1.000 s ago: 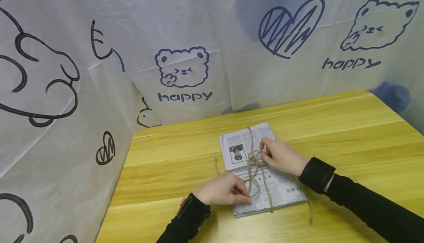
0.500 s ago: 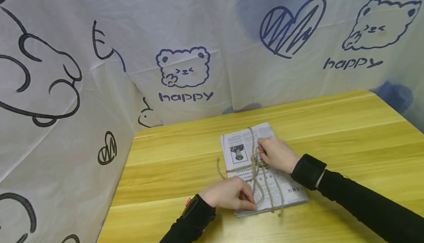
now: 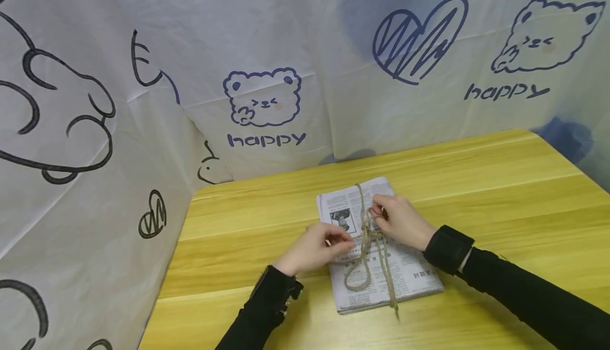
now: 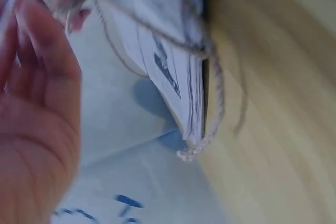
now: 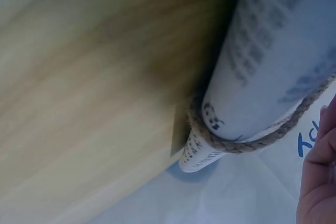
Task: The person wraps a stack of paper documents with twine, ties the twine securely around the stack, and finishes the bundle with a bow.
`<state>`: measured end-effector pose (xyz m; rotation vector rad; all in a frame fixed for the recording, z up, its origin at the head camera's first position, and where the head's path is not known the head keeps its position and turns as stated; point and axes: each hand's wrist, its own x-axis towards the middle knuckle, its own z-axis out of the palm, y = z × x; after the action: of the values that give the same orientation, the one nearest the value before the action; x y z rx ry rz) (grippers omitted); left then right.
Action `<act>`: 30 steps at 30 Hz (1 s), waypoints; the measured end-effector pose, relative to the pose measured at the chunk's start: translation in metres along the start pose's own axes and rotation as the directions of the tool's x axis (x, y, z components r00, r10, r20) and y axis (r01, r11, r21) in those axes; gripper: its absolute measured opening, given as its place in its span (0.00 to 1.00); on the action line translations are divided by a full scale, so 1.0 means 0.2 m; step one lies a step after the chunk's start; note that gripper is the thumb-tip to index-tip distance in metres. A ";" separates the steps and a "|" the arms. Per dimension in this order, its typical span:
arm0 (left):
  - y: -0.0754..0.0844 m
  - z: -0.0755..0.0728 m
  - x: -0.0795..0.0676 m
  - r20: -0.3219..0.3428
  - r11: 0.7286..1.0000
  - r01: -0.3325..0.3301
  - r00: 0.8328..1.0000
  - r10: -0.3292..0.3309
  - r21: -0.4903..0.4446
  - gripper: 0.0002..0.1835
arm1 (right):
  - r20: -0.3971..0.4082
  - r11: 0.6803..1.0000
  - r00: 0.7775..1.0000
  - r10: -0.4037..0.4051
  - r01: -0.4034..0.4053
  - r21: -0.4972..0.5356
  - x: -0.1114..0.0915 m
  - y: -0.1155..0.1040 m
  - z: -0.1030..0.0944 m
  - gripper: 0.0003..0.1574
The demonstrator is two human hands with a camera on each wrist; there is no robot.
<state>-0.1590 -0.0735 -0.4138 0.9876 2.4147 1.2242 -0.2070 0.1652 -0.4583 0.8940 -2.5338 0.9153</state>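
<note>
A stack of folded newspapers [image 3: 410, 270] lies on the table, bound crosswise with brown twine [image 3: 366, 244] and knotted near its middle. One twine loop hangs toward the near edge; loose strands run beside it. My right hand [image 3: 402, 223] pinches a small loop just above the knot. My left hand [image 3: 314, 247] is left of the knot, thumb and fingers apart over the newspapers. In the left wrist view, a free twine end [image 4: 186, 154] hangs past the stack's side, and the left palm [image 4: 42, 119] holds nothing visible. The right wrist view shows twine [image 5: 241, 145] round the stack's folded edge.
The yellow wood-grain table [image 3: 238, 233] reaches back to a white cloth wall [image 3: 343, 101] with bear and heart drawings. Another cloth [image 3: 119, 249] hangs along the table's left edge. Black bands [image 3: 448, 249] circle both wrists.
My left hand has let go of the lower loop and moved up and left beside the knot. My right hand stays near the knot. The loose strand on the right now lies beside the vertical twine.
</note>
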 end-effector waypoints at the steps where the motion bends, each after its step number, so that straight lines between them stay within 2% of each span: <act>1: 0.01 -0.03 0.01 -0.056 0.998 0.038 0.998 -0.041 -0.048 0.08 | -0.008 1.000 1.000 0.005 -0.005 -0.004 0.00 0.00 0.00 0.18; 3: 0.03 -0.07 0.02 -0.148 0.988 0.094 0.983 -0.112 -0.126 0.08 | -0.021 1.000 1.000 0.011 -0.012 -0.017 -0.01 0.00 0.00 0.17; 5: 0.04 -0.09 0.03 -0.205 0.970 0.129 0.964 -0.171 -0.205 0.09 | -0.032 0.999 0.999 0.016 -0.017 -0.028 -0.01 0.00 0.00 0.17; 7: 0.02 -0.10 0.05 -0.230 0.960 0.150 0.951 -0.205 -0.237 0.10 | -0.043 0.999 0.999 0.020 -0.021 -0.037 -0.01 0.00 0.00 0.17; 9: 0.02 -0.09 0.07 -0.235 0.958 0.166 0.946 -0.221 -0.234 0.10 | -0.052 0.999 0.998 0.017 -0.019 -0.042 -0.01 0.00 0.00 0.17; 11: 0.02 -0.07 0.10 -0.228 0.961 0.178 0.947 -0.226 -0.212 0.12 | -0.062 0.999 0.998 0.012 -0.014 -0.042 -0.01 0.00 0.00 0.16; 14: 0.03 -0.04 0.13 -0.193 0.967 0.179 0.958 -0.214 -0.183 0.13 | -0.069 0.999 0.998 0.000 -0.003 -0.043 -0.02 0.01 0.00 0.14; 18: 0.03 -0.01 0.17 -0.109 0.972 0.159 0.978 -0.179 -0.172 0.13 | -0.060 1.000 0.998 -0.002 0.000 -0.029 -0.02 0.01 0.00 0.13; 21: 0.03 0.02 0.19 -0.064 0.975 0.145 0.986 -0.157 -0.167 0.13 | -0.040 1.000 0.999 0.017 -0.017 0.003 -0.02 0.01 -0.01 0.12; 30: 0.03 0.03 0.19 -0.034 0.968 0.155 0.986 -0.165 -0.198 0.13 | 0.020 0.991 0.998 0.053 -0.055 0.120 -0.03 0.02 -0.01 0.11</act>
<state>-0.1804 -0.0422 -0.4102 0.6993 2.3045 1.4084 -0.2047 0.1714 -0.4603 0.8738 -2.5508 1.0921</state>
